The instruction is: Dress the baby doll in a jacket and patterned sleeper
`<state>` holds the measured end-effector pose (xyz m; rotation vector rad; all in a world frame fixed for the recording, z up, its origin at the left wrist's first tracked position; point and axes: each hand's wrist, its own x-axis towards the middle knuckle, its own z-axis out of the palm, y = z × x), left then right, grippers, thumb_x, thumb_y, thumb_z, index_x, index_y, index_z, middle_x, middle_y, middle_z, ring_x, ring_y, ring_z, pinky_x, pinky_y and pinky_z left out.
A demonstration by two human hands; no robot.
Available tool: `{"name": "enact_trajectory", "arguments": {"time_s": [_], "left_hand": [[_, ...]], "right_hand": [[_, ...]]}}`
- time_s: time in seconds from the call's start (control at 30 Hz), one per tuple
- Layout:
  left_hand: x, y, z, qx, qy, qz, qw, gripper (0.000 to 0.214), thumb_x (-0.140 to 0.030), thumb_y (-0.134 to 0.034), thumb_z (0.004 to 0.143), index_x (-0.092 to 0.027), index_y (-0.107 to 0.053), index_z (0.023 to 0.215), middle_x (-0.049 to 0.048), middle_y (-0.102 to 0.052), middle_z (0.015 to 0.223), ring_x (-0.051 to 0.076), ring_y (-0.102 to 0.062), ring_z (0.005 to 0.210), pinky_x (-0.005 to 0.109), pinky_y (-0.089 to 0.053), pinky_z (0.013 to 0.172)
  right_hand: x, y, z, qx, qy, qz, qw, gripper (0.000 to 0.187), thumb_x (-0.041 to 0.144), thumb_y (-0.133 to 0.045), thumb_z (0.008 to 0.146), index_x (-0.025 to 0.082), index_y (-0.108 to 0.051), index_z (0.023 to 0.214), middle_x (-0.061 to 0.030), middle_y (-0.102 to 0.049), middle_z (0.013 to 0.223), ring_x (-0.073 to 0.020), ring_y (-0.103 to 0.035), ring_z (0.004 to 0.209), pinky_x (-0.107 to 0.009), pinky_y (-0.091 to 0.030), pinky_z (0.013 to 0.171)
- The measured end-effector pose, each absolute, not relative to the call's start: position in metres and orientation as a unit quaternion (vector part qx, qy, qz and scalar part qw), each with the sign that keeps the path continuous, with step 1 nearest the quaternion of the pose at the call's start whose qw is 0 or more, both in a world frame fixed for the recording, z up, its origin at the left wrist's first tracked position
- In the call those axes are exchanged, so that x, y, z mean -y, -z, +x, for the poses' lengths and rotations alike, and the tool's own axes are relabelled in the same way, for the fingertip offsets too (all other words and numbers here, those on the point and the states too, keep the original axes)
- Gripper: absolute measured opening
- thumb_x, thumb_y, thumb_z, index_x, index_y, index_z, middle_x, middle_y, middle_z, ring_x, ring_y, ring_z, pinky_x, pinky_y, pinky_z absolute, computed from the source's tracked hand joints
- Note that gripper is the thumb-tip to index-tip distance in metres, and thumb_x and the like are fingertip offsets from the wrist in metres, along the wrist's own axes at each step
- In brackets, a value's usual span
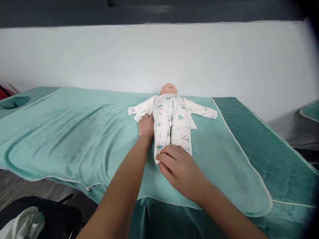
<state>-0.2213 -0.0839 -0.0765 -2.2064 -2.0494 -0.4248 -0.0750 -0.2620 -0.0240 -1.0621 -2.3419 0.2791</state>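
A baby doll point(168, 89) lies on its back on a light green towel point(74, 139), dressed in a white printed sleepsuit point(171, 119) with its sleeves spread out. My left hand point(146, 126) rests at the doll's left side, its fingers curled against the edge of the sleepsuit near the armpit. My right hand point(175, 164) lies over the feet end of the sleepsuit, fingers bent and pressing on the fabric of the legs.
The towel covers a padded table point(269, 149) with a darker green cover, set against a white wall. A black chair with a white cloth point(25, 224) stands at the lower left. Another green-covered surface point(310, 111) shows at the right edge.
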Motion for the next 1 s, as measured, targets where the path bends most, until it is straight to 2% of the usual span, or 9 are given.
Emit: {"name": "enact_trajectory", "arguments": {"time_s": [0.1,0.2,0.27,0.33,0.47,0.57,0.7,0.83,1.0], "left_hand": [[0.085,0.077,-0.221,0.668,0.138,-0.729,0.057,0.024,-0.022,-0.038,0.097,-0.02,-0.057,0.111,0.0127,-0.058,0.115,0.027,-0.055,0.108,0.037,-0.042,0.087],[0.084,0.079,-0.221,0.669,0.138,-0.728,0.059,0.023,-0.021,-0.04,0.096,-0.02,-0.057,0.11,0.0129,-0.058,0.115,0.027,-0.056,0.106,0.037,-0.042,0.085],[0.083,0.079,-0.221,0.67,0.139,-0.727,0.062,0.023,-0.02,-0.04,0.095,-0.02,-0.057,0.11,0.0129,-0.058,0.115,0.027,-0.056,0.106,0.036,-0.043,0.085],[0.082,0.08,-0.222,0.669,0.14,-0.727,0.063,0.024,-0.019,-0.039,0.095,-0.02,-0.057,0.111,0.013,-0.058,0.115,0.028,-0.056,0.107,0.037,-0.043,0.084],[0.081,0.082,-0.224,0.666,0.142,-0.73,0.067,0.025,-0.019,-0.038,0.095,-0.019,-0.057,0.112,0.0133,-0.058,0.114,0.028,-0.056,0.105,0.037,-0.043,0.083],[0.081,0.084,-0.224,0.655,0.148,-0.736,0.079,0.025,-0.019,-0.038,0.096,-0.019,-0.058,0.111,0.0134,-0.058,0.115,0.028,-0.056,0.106,0.038,-0.043,0.083],[0.081,0.084,-0.223,0.64,0.15,-0.749,0.082,0.024,-0.024,-0.039,0.095,-0.019,-0.06,0.106,0.0143,-0.059,0.115,0.03,-0.055,0.106,0.04,-0.042,0.084],[0.087,0.081,-0.224,0.592,0.158,-0.788,0.063,0.031,-0.031,-0.044,0.093,-0.017,-0.061,0.116,0.0175,-0.059,0.121,0.034,-0.052,0.109,0.045,-0.041,0.09],[0.114,0.078,-0.228,0.457,0.128,-0.879,0.054,0.038,-0.036,-0.052,0.088,-0.02,-0.062,0.121,0.0145,-0.061,0.127,0.038,-0.047,0.122,0.055,-0.035,0.103]], "right_hand": [[0.256,0.026,-0.066,0.869,-0.134,-0.386,0.278,0.01,0.023,-0.052,0.097,0.022,-0.061,0.101,-0.0034,-0.065,0.099,-0.0195,-0.058,0.093,-0.037,-0.041,0.086],[0.23,0.031,-0.042,0.81,-0.148,-0.429,0.372,0.012,0.027,-0.052,0.097,0.024,-0.059,0.107,-0.0031,-0.065,0.102,-0.0184,-0.06,0.094,-0.034,-0.044,0.083],[0.202,0.041,-0.021,0.731,-0.098,-0.513,0.439,0.013,0.023,-0.049,0.096,0.023,-0.058,0.105,-0.0041,-0.064,0.103,-0.0189,-0.059,0.093,-0.034,-0.046,0.081],[0.174,0.058,-0.002,0.671,-0.039,-0.58,0.46,0.019,0.019,-0.05,0.091,0.021,-0.058,0.108,-0.0081,-0.061,0.11,-0.0231,-0.057,0.1,-0.038,-0.046,0.084],[0.142,0.091,0.016,0.694,0.017,-0.634,0.341,0.028,0.015,-0.05,0.085,0.016,-0.06,0.111,-0.0162,-0.06,0.12,-0.0318,-0.05,0.111,-0.046,-0.042,0.09],[0.14,0.099,0.013,0.731,0.047,-0.625,0.272,0.025,0.016,-0.048,0.089,0.017,-0.064,0.108,-0.0157,-0.059,0.127,-0.0332,-0.047,0.117,-0.045,-0.04,0.09],[0.143,0.097,0.011,0.771,0.065,-0.578,0.259,0.022,0.016,-0.051,0.089,0.019,-0.068,0.103,-0.0119,-0.061,0.124,-0.0297,-0.045,0.122,-0.043,-0.036,0.098],[0.14,0.1,0.015,0.815,0.033,-0.521,0.251,0.018,0.013,-0.055,0.086,0.02,-0.071,0.092,-0.0086,-0.066,0.111,-0.0244,-0.05,0.119,-0.041,-0.028,0.11],[0.14,0.102,0.015,0.831,0.02,-0.496,0.249,0.023,0.017,-0.056,0.086,0.02,-0.071,0.104,-0.009,-0.064,0.116,-0.0236,-0.05,0.118,-0.041,-0.022,0.115]]}}
